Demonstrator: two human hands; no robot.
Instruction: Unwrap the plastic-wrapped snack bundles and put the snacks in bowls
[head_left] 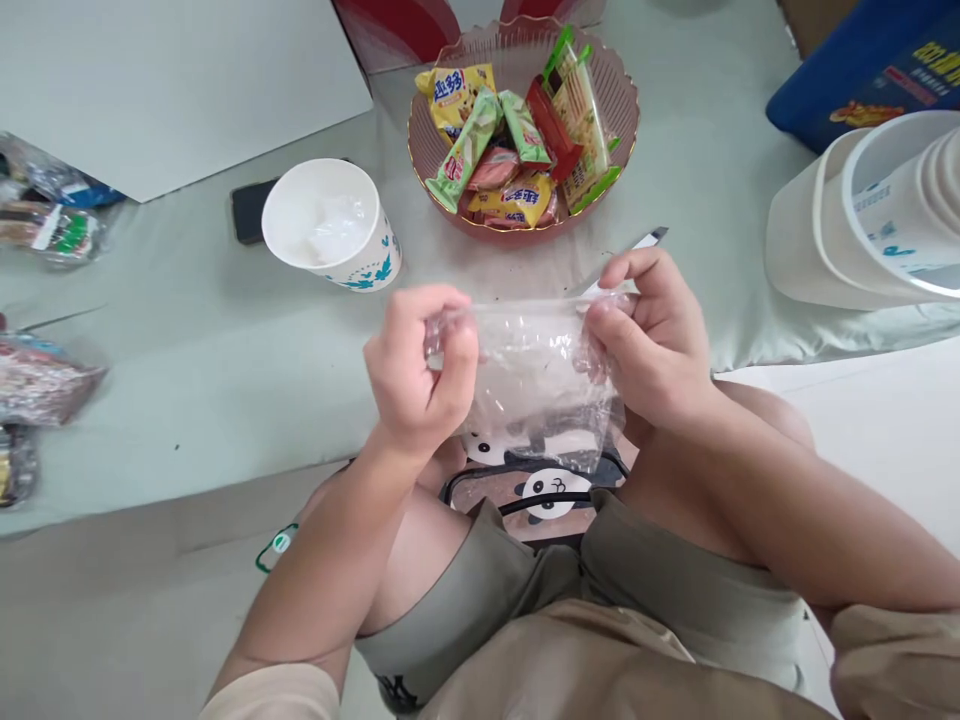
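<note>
Clear plastic bag [536, 385] is hanging stretched between the person's two hands, just off the near edge of the counter [187, 380] and above the lap. Left hand [420, 375] is pinching the bag's upper left corner, its fingers [450, 335] curled tight onto the film. Right hand [652, 340] is gripping the upper right corner, fingers [611, 330] closed on the top edge. Whether anything is sitting inside the bag cannot be told; the film is showing only creases and glare.

One pink scalloped bowl [517, 60] is standing toward the far edge of the counter, holding a heap of wrapped snacks [517, 140]: two yellow packets, about three green ones, a red one and a pink one, as far as the pile is letting them be counted. One white paper cup [330, 225] with blue printing is standing left of the bowl, with what looks like crumpled clear plastic lying in it. A dark phone [251, 210] is lying just behind the cup. One stack of nested white cups [877, 210] is lying on its side at the right edge. More snack packets [45, 230] are lying along the left edge.
</note>
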